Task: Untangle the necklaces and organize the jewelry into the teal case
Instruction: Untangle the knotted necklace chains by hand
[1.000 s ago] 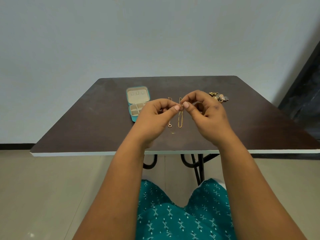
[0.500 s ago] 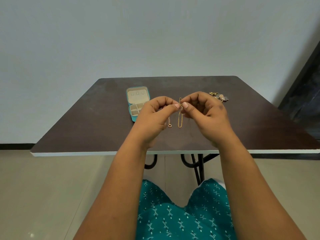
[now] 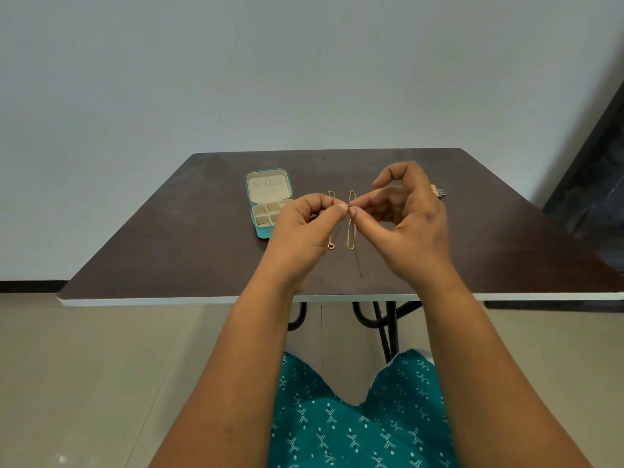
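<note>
- I see two gold necklaces [image 3: 351, 220] hanging roughly vertical between the hands, long axis pointing down toward the desk [image 3: 169, 238]; a thinner strand trails lower.
- Left hand [image 3: 304, 231] pinches the chains at thumb and forefinger; right hand [image 3: 410, 217] pinches the same spot from the other side, fingertips almost touching.
- Teal case [image 3: 268, 201] sits open on the desk, just beyond the left hand, which covers its near right corner.
- Other jewelry [image 3: 438, 190] peeks out behind the right hand, mostly hidden.
</note>
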